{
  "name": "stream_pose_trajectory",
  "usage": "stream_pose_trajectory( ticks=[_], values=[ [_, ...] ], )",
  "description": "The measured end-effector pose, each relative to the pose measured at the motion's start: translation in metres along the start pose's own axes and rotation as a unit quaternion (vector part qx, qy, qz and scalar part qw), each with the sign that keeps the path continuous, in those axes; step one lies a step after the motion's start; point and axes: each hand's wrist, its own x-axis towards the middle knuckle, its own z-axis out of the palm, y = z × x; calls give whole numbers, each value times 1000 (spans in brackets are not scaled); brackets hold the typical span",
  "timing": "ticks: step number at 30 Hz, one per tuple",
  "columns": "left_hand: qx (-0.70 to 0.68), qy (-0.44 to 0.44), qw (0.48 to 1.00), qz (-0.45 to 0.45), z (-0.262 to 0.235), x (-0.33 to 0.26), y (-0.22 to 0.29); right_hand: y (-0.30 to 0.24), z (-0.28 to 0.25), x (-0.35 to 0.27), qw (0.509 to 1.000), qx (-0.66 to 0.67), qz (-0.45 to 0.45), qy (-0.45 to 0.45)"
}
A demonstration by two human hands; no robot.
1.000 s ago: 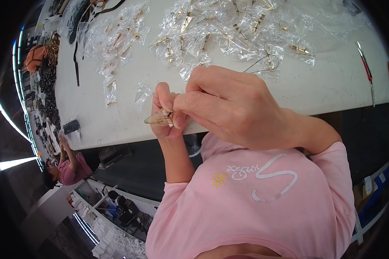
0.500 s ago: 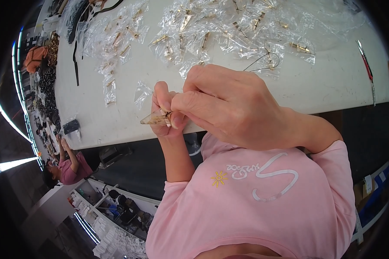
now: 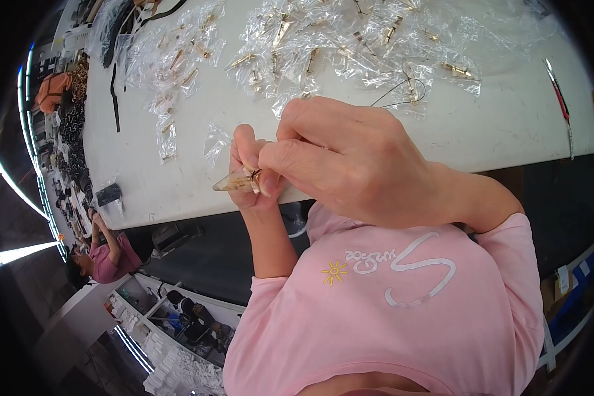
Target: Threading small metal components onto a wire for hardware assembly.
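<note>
White tabletop fills the upper frame, and at centre my left hand and right hand both pinch a small clear-bagged brass clip, which could slip if my fingertips loosen.

We wore a pink short-sleeved shirt — plain cotton by the look of it — with a small yellow sun and a looping white line drawing on the chest. Our left hand and right hand were bare — no gloves, rings or watch.
</note>
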Motion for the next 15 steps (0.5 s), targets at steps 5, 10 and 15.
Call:
stream_pose_trajectory(
  ticks=[5,10,15],
  values=[
    [8,-13,1000,0,-1,1,0,-1,-1,1,1000,3,0,-3],
    [-5,-6,1000,-11,-1,1,0,1,-2,1,1000,1,-1,-4],
    [13,-7,1000,-11,8,5,4,0,-5,0,999,10,26,-19]
  ],
)
